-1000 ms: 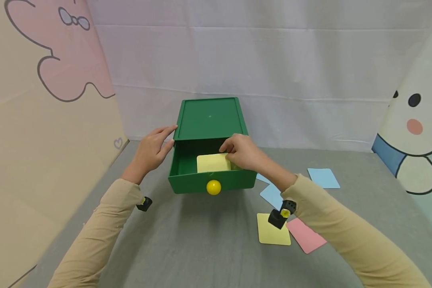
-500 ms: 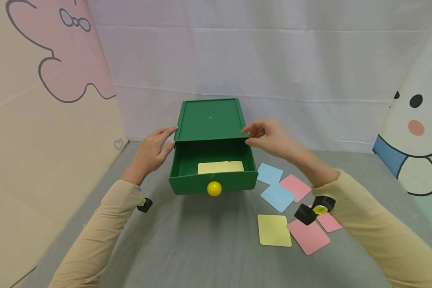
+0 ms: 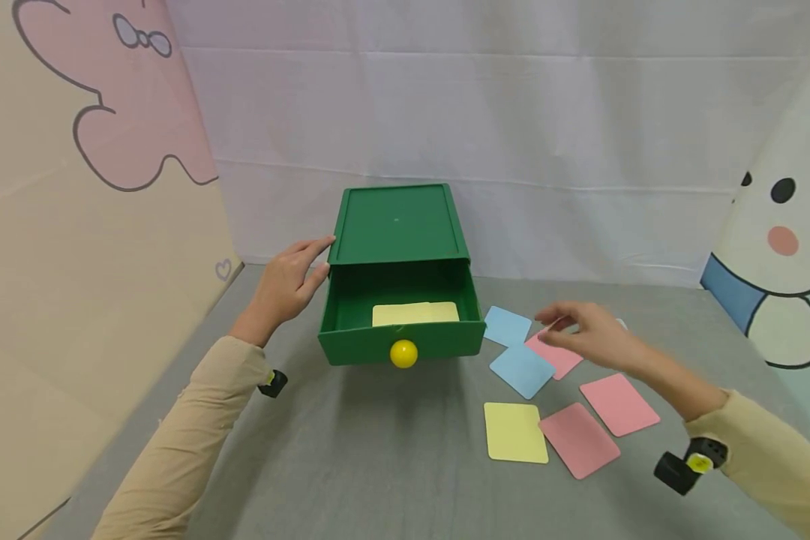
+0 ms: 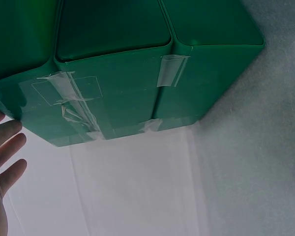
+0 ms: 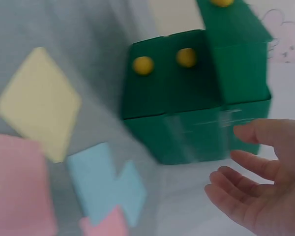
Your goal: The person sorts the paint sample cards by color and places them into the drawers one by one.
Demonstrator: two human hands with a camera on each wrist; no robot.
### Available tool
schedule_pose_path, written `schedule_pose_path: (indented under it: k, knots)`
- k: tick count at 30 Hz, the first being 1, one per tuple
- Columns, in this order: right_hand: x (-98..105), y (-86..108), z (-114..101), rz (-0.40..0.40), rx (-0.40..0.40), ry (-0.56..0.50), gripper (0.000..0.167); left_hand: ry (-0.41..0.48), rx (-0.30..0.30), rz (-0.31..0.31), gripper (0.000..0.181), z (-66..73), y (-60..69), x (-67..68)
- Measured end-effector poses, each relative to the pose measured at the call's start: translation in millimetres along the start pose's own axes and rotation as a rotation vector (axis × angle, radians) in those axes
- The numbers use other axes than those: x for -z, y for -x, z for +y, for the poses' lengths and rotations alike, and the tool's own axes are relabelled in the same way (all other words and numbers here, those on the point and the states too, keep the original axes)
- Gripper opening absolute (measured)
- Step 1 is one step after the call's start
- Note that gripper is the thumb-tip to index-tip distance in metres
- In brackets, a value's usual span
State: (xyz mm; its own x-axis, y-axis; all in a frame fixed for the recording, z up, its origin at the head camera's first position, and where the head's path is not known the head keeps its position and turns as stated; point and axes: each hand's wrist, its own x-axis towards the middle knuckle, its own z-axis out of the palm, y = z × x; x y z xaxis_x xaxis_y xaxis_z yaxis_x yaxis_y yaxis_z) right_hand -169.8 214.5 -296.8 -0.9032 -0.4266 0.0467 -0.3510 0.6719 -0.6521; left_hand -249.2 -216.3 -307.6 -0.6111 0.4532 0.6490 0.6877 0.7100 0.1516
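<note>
Drawer (image 3: 358, 348): stands pulled out from the green cabinet (image 3: 400, 221), toward the person; runs broad from left to right; bears a yellow knob (image 3: 403, 354) at mid-front.
Yellow cards (image 3: 415, 313): lie inside the drawer, just behind its front wall; hidden in their lower parts, exact count unreadable.
Left hand (image 3: 282, 289): spread, with fingers extended and apart; touches the cabinet's left edge at the fingertips; pinches nothing.
Right hand (image 3: 590, 335): loosely bent, pointing left, with thumb and forefinger parted; holds no card; contact with anything below cannot be confirmed.
Pink card (image 3: 555, 364): lies beneath the right hand's fingers, partly covered; set diagonally on the table (image 3: 405, 480); near square as far as visible, so without a clear long axis.
Governing relation, as judged: pink card below the right fingertips and slightly toward the person; right hand plainly nearer, left hand beyond the cabinet.
Drawer bearing: left of the right hand, with the rear blue card (image 3: 508, 326) and front blue card (image 3: 521, 371) between.
Loose yellow card (image 3: 516, 433): lies nearer the person, beside the near pink card (image 3: 579, 441).
</note>
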Motion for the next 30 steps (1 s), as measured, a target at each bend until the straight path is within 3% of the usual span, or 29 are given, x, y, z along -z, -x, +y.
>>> schedule_pose_path:
  k: [4, 10, 17, 24, 30]
  knots:
    - [-26, 14.2, 24, -0.080, -0.017, -0.047, 0.037, 0.002, -0.005, 0.004, 0.056, 0.5, -0.9, 1.1]
    - [-61, 26.2, 42, -0.168, -0.009, -0.020, 0.050, -0.004, -0.006, 0.007, 0.055, 0.9, -0.9, 2.3]
    - [-89, 29.4, 56, -0.143, 0.038, 0.113, 0.052, -0.006, -0.006, 0.007, 0.053, 0.1, -0.5, 1.6]
    - [-101, 29.6, 60, -0.110, 0.109, 0.266, 0.059, -0.010, -0.014, 0.009, 0.056, -0.4, -0.8, 1.3]
    - [-106, 30.6, 60, -0.132, 0.126, 0.294, 0.063, -0.009, -0.011, 0.008, 0.053, 0.1, -0.2, 0.8]
